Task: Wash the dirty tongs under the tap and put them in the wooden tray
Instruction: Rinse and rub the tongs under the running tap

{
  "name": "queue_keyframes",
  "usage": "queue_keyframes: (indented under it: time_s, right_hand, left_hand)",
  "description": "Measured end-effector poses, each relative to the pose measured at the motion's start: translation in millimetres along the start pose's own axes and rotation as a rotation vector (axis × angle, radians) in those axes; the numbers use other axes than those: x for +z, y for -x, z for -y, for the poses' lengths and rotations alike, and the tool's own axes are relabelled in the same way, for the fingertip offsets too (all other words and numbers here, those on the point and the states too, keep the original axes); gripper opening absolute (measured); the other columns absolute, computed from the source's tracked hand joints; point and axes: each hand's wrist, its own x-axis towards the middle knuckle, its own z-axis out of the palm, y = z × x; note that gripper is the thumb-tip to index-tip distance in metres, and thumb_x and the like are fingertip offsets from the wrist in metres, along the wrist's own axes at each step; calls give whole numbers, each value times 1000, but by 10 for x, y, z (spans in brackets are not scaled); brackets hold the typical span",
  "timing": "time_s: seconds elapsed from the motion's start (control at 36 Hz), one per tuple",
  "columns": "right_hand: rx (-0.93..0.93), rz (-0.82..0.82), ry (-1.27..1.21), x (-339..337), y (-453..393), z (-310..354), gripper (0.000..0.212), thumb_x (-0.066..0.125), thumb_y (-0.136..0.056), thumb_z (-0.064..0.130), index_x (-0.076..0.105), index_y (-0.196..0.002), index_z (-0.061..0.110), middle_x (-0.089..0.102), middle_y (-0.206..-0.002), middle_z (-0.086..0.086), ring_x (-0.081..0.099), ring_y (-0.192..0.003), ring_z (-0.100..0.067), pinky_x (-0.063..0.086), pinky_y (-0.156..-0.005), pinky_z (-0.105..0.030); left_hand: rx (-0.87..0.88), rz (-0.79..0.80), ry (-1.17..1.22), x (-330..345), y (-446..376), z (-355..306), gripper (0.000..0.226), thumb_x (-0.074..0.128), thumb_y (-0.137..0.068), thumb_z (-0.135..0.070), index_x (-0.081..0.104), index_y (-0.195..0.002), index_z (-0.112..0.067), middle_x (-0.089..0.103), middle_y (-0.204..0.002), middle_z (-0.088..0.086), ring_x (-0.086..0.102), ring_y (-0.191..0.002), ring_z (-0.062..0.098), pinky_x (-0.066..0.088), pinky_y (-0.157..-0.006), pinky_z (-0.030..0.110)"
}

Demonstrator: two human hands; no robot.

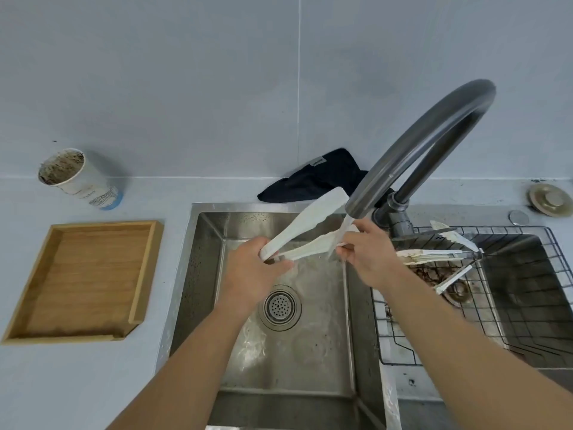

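Note:
White tongs (pixel 305 226) are held over the left sink basin (pixel 204 259), their two arms spread apart. My left hand (pixel 252 270) grips the hinge end. My right hand (pixel 364 254) pinches the tip of the lower arm right under the spout of the grey tap (pixel 415 144), where water runs down. The upper arm points up towards the tap. The wooden tray (pixel 83 280) lies on the counter to the left of the sink, with nothing in it.
A wire rack (pixel 511 305) over the right basin holds more dirty tongs (pixel 434 256) and brown residue. A dirty paper cup (pixel 77 178) lies tilted behind the tray. A dark cloth (pixel 313 178) lies behind the sink. A sink plug (pixel 550 198) sits at the far right.

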Motion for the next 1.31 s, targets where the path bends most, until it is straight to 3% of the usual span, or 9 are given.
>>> queue_keyframes:
  time_s: [0.22,0.36,0.44,0.5,0.69,0.92,1.11,1.22,1.31]
  right_hand:
    - [23,-166,-197,395,167,-284,60,54,-83,-21,45,-125,21,61,-106,-10,63,-89,-25,59,-70,-36]
    - [49,-134,-141,615,269,-449,53,61,-70,-17,47,-99,26,62,-97,-12,63,-84,-25,57,-75,-41]
    - [36,-114,-33,691,325,-521,54,65,-57,-6,48,-96,27,64,-93,-13,66,-85,-27,59,-88,-54]
    - [22,-107,23,655,303,-523,51,67,-58,-4,50,-97,23,67,-97,-17,70,-86,-30,60,-85,-57]
    - [-15,-5,125,441,307,-438,22,63,-82,-8,57,-100,4,69,-92,-23,76,-81,-36,65,-69,-44]
    - [-124,-32,236,354,274,-304,9,61,-98,12,58,-107,12,71,-100,-15,77,-75,-26,65,-68,-43]
    - [-266,30,207,358,337,-266,30,61,-100,27,51,-125,13,75,-96,-5,75,-75,-15,63,-62,-36]
    - [-320,123,136,247,351,-284,51,73,-93,25,46,-136,25,68,-105,-5,72,-94,-20,60,-63,-31]
    - [-302,147,82,211,353,-274,51,73,-92,21,48,-136,27,64,-92,-5,67,-77,-16,59,-65,-33]
  left_hand:
    - [3,-46,-32,108,103,-4,19,85,-77,-21,67,-83,-21,65,-77,-8,56,-64,7,43,-54,16]
    - [-16,-43,34,224,175,4,27,85,-76,-17,60,-70,-25,60,-68,-6,50,-59,9,38,-52,14]
    - [-42,-40,83,259,189,-2,26,85,-75,-18,60,-69,-22,60,-67,-6,51,-61,11,34,-52,16]
    - [-56,-37,117,239,205,4,29,87,-73,-21,58,-68,-22,58,-65,-7,50,-57,9,35,-51,15]
    - [-97,3,150,207,280,-12,30,90,-71,-27,60,-75,-21,69,-76,1,60,-63,11,45,-51,12]
    - [-73,0,189,143,375,-47,27,89,-73,-20,62,-77,-17,71,-77,6,67,-66,22,58,-62,31]
    - [-99,31,325,12,412,-83,27,89,-71,-12,63,-78,-10,66,-61,-5,59,-54,9,53,-57,26]
    - [-159,94,452,-75,474,-19,26,86,-74,-5,63,-86,-5,66,-61,5,55,-48,13,46,-47,21]
    - [-192,136,477,-101,532,45,26,85,-75,-4,62,-88,-3,64,-60,8,53,-47,14,44,-45,20]
